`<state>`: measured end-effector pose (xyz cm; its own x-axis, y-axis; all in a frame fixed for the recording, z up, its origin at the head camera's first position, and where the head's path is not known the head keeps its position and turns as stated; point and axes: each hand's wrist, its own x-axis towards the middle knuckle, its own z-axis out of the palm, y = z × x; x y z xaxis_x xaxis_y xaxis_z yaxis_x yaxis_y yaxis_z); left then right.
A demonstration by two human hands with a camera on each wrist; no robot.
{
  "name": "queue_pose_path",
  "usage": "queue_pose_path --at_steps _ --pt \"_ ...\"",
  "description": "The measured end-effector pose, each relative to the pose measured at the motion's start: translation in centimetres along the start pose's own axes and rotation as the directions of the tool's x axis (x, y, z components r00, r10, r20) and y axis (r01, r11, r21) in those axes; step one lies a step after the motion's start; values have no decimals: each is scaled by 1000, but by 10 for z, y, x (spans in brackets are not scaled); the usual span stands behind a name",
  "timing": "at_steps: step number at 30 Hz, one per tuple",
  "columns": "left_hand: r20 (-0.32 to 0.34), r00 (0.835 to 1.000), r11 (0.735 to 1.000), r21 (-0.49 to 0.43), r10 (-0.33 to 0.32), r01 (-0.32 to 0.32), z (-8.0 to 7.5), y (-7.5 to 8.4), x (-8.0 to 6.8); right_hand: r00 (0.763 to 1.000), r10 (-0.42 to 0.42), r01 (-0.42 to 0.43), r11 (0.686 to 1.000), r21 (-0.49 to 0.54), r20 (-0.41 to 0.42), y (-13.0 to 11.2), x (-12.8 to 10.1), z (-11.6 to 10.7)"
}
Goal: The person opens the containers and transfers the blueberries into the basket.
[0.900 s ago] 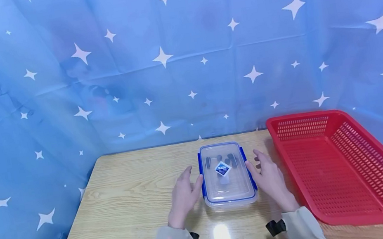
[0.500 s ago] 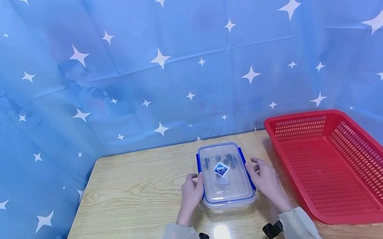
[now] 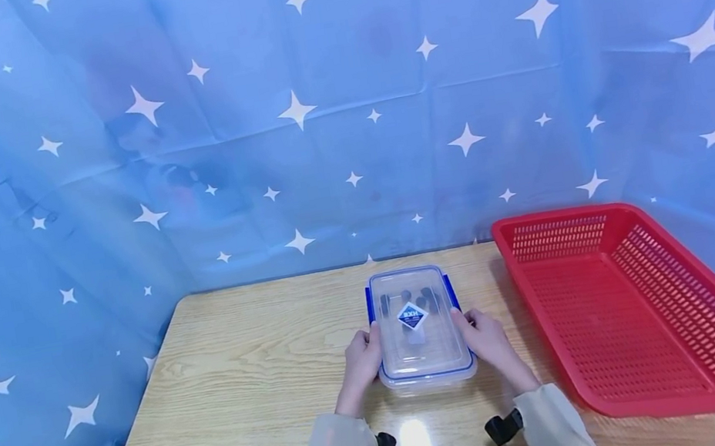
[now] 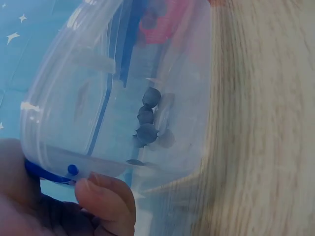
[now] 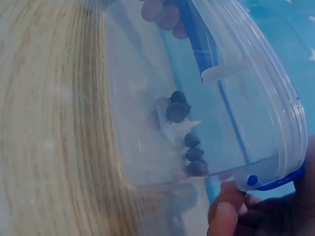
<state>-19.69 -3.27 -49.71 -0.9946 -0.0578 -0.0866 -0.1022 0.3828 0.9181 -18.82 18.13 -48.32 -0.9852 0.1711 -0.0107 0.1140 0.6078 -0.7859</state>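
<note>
A clear plastic food container (image 3: 424, 357) with a blue-trimmed lid and a diamond label lies on the table. Through its walls several dark round blueberries (image 4: 147, 132) show inside. My left hand (image 3: 361, 359) grips the container's left side, thumb at the lid edge and fingers curled below a blue side clip (image 4: 47, 173). On the opposite side my right hand (image 3: 486, 339) holds it the same way, its fingers curled beneath the other blue clip (image 5: 283, 181). Both clips lie folded outward in the wrist views.
A large red plastic basket (image 3: 709, 401) stands to the right of the container, its rim close to my right forearm. The light wooden table (image 3: 235, 383) meets a blue star-patterned curtain (image 3: 250, 162) at the back and left.
Both hands have closed in from the sides, going from loosely spread fingers beside the container to gripping its edges. The container stays in its place on the table.
</note>
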Motion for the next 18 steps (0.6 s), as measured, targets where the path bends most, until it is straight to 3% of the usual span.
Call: queue_pose_path --at_steps 8,18 --pt "43 999 1000 19 4 -5 -2 -1 2 990 75 -92 986 139 123 2 -1 3" --pt "85 996 1000 25 7 -9 -2 0 3 986 86 -110 980 169 145 4 0 6"
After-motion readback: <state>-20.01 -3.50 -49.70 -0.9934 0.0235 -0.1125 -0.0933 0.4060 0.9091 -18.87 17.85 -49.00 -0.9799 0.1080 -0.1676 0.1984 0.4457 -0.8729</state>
